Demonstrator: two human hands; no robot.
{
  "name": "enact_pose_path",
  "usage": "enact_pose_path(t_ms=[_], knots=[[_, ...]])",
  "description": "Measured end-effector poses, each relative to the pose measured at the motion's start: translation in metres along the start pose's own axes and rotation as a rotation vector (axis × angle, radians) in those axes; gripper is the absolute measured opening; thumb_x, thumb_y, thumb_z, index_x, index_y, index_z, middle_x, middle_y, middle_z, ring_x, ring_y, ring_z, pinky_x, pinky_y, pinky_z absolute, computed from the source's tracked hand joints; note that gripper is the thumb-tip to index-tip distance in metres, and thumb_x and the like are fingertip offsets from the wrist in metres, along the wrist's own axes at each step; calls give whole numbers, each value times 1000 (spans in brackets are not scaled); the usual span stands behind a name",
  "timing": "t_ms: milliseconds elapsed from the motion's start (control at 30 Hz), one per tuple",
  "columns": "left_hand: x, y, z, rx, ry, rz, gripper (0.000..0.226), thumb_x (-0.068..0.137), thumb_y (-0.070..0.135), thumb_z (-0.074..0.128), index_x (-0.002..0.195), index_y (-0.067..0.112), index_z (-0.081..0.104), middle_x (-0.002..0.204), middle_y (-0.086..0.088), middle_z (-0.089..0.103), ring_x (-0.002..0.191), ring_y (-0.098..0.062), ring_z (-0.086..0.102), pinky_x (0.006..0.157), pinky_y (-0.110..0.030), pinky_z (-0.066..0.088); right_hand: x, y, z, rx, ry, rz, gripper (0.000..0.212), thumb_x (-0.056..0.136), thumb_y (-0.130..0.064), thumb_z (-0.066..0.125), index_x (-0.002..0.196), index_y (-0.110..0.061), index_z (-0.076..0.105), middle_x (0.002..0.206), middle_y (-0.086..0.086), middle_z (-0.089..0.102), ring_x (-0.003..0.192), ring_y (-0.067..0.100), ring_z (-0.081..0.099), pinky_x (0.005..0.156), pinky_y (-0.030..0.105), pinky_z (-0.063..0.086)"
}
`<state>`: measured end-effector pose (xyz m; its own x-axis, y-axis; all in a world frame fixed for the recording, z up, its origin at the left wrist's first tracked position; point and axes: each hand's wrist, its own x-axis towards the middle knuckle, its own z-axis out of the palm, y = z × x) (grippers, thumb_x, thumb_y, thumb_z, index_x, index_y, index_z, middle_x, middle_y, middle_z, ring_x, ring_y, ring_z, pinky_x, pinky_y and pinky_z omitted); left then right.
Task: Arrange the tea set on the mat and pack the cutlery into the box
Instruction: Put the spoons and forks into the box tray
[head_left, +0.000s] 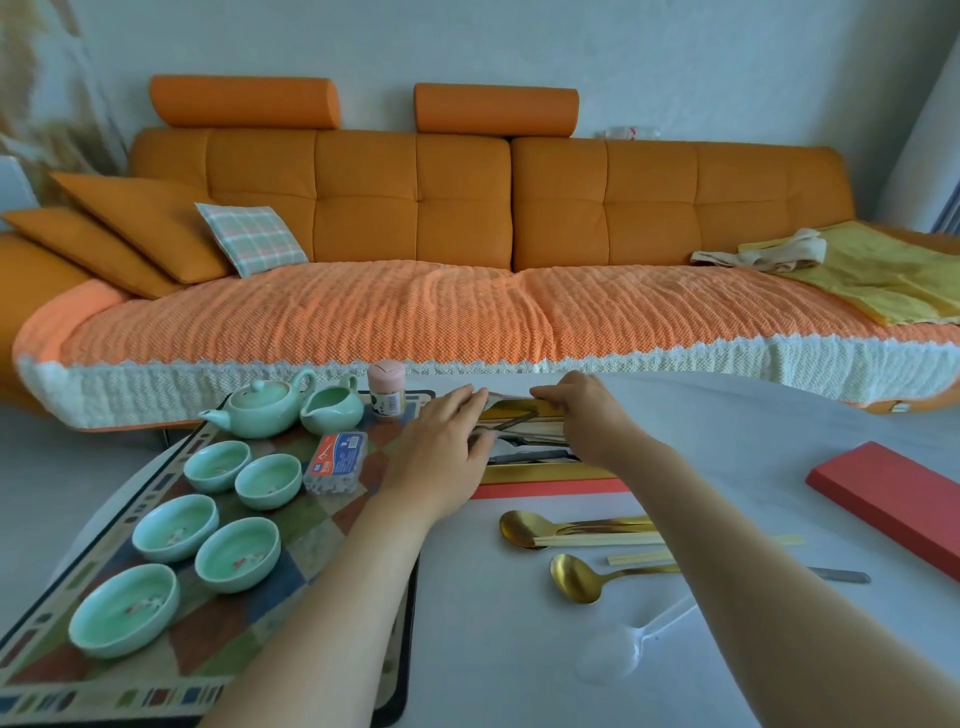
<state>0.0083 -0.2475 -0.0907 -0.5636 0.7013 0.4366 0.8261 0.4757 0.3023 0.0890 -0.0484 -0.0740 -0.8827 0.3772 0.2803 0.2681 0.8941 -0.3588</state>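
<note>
A pale green teapot (258, 408), a matching pitcher (332, 410) and several green cups (215, 465) stand on the patterned mat (322, 525). The open red box (550, 470) with a gold lining lies beyond the mat and holds dark cutlery. My left hand (441, 454) rests over the box's left end with its fingers on the cutlery inside. My right hand (584, 415) reaches over the box's far edge and pinches something thin there. Two gold spoons (576, 577) and pale chopsticks (597, 540) lie on the table in front of the box.
The red box lid (893, 504) lies at the right. A clear plastic spoon (618, 654) lies near the front. A floss-pick box (337, 460) and a pink jar (385, 389) sit on the mat. An orange sofa (415, 218) runs behind the white table (727, 415).
</note>
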Motion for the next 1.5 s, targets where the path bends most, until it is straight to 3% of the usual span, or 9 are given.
enact_pose_path(t_ms=[167, 467, 833, 967, 1067, 1167, 1300, 1400, 1500], knots=[[0, -1, 4, 87, -185, -76, 59, 103, 52, 25, 155, 23, 26, 161, 7, 22, 148, -12, 14, 118, -33, 13, 2, -4, 0, -34, -123, 115, 66, 88, 14, 39, 131, -31, 61, 116, 0, 52, 92, 22, 56, 73, 36, 56], [8, 18, 1, 147, -225, -45, 63, 100, 55, 27, 155, 24, 24, 161, 6, 23, 147, -14, 16, 119, -40, 17, -1, -4, 6, -71, 143, 188, 44, 89, 4, 55, 109, -30, 75, 109, 2, 60, 97, 20, 55, 76, 31, 51], [4, 18, 4, 150, -336, -140, 67, 99, 61, 18, 155, 26, 24, 163, 3, 15, 149, -17, 12, 120, -44, 13, -21, -15, -5, 142, -138, 119, 38, 98, -23, 43, 132, -27, 61, 112, -1, 68, 78, 16, 66, 71, 31, 57], [3, 19, 2, 146, -314, -116, 65, 100, 59, 20, 156, 25, 22, 163, 4, 16, 149, -16, 12, 120, -42, 13, -29, -19, -11, 24, -284, 15, 45, 103, -40, 35, 143, -27, 48, 152, -2, 43, 132, 19, 45, 104, 34, 37], [1, 24, -3, 150, -219, -35, 60, 101, 53, 28, 154, 24, 28, 159, 6, 26, 146, -15, 19, 118, -40, 19, -37, -17, -16, 30, -328, 6, 47, 103, -43, 33, 147, -29, 43, 159, -6, 29, 146, 16, 27, 116, 37, 23], [-3, 36, -7, 128, -83, 65, 50, 99, 45, 41, 145, 23, 43, 141, 6, 45, 131, -17, 35, 108, -35, 31, -48, -11, -28, 42, -185, -56, 42, 99, -31, 44, 140, -31, 52, 152, -7, 40, 139, 16, 34, 115, 39, 29], [-11, 57, -10, 90, 13, 175, 35, 95, 37, 51, 126, 21, 58, 117, 5, 53, 112, -17, 46, 93, -32, 40, -68, -5, -50, 16, 49, -211, 32, 86, -10, 55, 107, -27, 72, 108, -5, 59, 101, 15, 54, 87, 32, 46], [-19, 78, -10, -8, -58, 180, 27, 95, 34, 53, 120, 25, 59, 113, 9, 52, 107, -12, 48, 81, -31, 44, -90, -3, -71, 0, -75, -136, 26, 86, -16, 54, 91, -34, 73, 92, -16, 62, 78, 1, 54, 71, 23, 44], [-28, 97, -8, -75, -183, 163, 19, 94, 34, 55, 112, 30, 62, 105, 13, 53, 97, -9, 53, 70, -25, 42, -112, 5, -82, -70, -279, -68, 26, 84, -22, 56, 90, -41, 73, 89, -20, 66, 79, -1, 56, 72, 18, 44]])
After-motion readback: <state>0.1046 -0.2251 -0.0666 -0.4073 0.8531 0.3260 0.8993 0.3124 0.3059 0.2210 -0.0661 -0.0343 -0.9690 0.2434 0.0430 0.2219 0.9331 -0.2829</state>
